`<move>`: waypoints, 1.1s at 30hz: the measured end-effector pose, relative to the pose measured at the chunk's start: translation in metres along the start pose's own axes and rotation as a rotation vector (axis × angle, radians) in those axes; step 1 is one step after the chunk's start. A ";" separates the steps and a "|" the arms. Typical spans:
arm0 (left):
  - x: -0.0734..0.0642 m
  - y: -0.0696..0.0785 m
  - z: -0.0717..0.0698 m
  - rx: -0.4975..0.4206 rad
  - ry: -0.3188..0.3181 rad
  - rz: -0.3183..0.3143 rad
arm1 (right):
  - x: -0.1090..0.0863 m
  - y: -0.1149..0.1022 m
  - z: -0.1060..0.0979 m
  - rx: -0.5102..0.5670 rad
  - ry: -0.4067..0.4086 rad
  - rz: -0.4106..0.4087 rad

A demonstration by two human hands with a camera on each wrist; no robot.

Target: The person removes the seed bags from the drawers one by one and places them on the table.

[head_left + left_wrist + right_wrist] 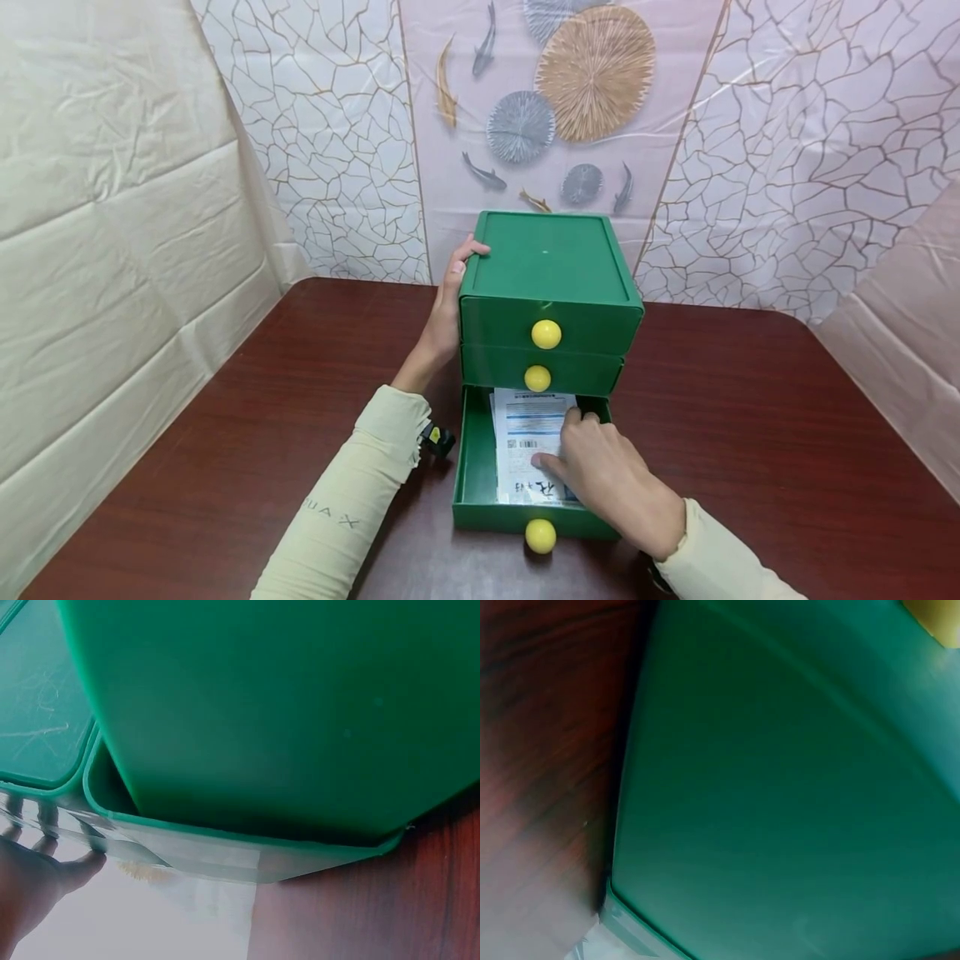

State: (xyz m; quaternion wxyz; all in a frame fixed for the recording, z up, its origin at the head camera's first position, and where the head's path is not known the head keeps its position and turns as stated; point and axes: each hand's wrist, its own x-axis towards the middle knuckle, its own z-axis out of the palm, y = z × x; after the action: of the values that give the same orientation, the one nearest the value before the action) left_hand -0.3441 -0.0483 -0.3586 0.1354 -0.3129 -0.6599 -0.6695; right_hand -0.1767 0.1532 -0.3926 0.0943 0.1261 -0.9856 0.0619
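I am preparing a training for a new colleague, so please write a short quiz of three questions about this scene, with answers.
1. True or false: the left hand touches the green cabinet.
2. How many yellow knobs show in the head view?
3. Which drawer is pulled out: A) top, B) middle, C) bottom?

Key:
1. True: it is against the cabinet's side.
2. Three, one per drawer.
3. C: the bottom drawer is open, with papers inside and the right hand over them.
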 end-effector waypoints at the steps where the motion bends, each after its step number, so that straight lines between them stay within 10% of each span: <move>1: 0.000 0.000 0.000 0.001 0.003 -0.002 | 0.000 0.000 0.000 -0.006 0.008 0.004; 15: 0.000 0.001 0.002 -0.002 -0.001 -0.012 | -0.003 -0.003 -0.002 -0.011 -0.013 0.082; 33: -0.001 0.001 0.001 -0.023 -0.010 -0.009 | 0.005 0.005 -0.023 0.327 -0.175 0.096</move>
State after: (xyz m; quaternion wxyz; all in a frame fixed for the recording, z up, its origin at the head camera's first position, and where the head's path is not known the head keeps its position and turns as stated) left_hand -0.3428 -0.0481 -0.3586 0.1256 -0.3145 -0.6544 -0.6760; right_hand -0.1787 0.1606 -0.3696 -0.0164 0.0976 -0.9716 0.2147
